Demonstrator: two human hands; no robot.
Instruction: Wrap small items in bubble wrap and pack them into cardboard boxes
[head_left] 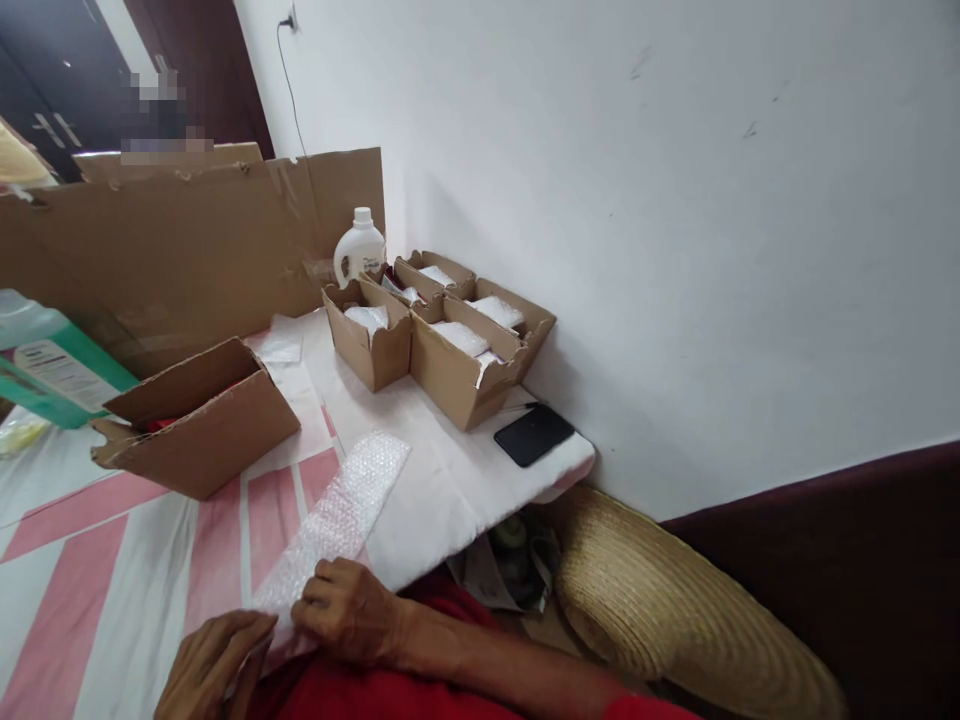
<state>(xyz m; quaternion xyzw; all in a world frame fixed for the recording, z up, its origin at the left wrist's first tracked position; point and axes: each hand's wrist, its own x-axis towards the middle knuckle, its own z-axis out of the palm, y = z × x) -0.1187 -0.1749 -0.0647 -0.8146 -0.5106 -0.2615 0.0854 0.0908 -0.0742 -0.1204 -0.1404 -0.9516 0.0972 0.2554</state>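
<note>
A long strip of bubble wrap point(349, 505) lies slantwise over the pink-and-white striped tablecloth point(67, 610), its near end at the table's front edge. My right hand point(349, 612) is closed, with curled fingers gripping that near end from the right. Close beside it on the left, my left hand point(217, 662) has its fingers bent together and its fingertips pinching the wrap's near corner. Whether anything lies under the wrap between my hands is hidden.
Several cardboard boxes point(450, 390) holding bubble-wrapped items stand by the wall, near a white jug point(361, 250) and a black phone point(534, 434). On the left are another cardboard box point(217, 440) and a green-liquid bottle point(56, 365). A cardboard panel point(172, 240) stands behind; a woven basket point(660, 600) sits below right.
</note>
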